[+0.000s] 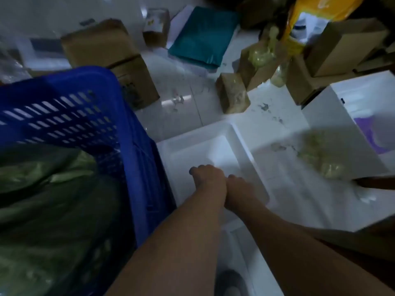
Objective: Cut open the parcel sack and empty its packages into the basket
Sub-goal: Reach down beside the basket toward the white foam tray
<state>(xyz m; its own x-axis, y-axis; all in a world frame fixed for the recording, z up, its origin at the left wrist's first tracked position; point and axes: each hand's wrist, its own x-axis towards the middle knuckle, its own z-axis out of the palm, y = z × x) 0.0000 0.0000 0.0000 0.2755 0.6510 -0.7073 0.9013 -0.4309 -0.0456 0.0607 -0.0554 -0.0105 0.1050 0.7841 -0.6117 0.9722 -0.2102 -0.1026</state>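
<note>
The blue basket (136, 133) stands on the pale tiled floor, and its slotted wall rises high at the near side. Inside the basket lies the green sack (49, 189), crumpled and dark, and it fills most of the basket. It is too blurred to tell whether the sack is cut open, and no packages can be made out in the basket.

Just to the right of the basket lies a white foam tray (203, 150) with a shallow hollow. Two bare limbs reach into this tray. They look like legs, with the left foot (208, 178) and the right foot (239, 189) touching each other side by side. No hand can be made out in this view, so the state of the grip cannot be told. A dark strip shows far to the right of the basket, but it is too blurred to identify.

Behind the basket stands a brown cardboard box (102, 45). Further behind and to the right lies a flat teal packet (203, 33). A small taped box (233, 92) sits right of the basket, apart from it. Beyond that are more brown cartons and a yellow bag (299, 24). A bundle of bubble wrap (320, 159) lies on a white sheet, well to the right of the basket.
</note>
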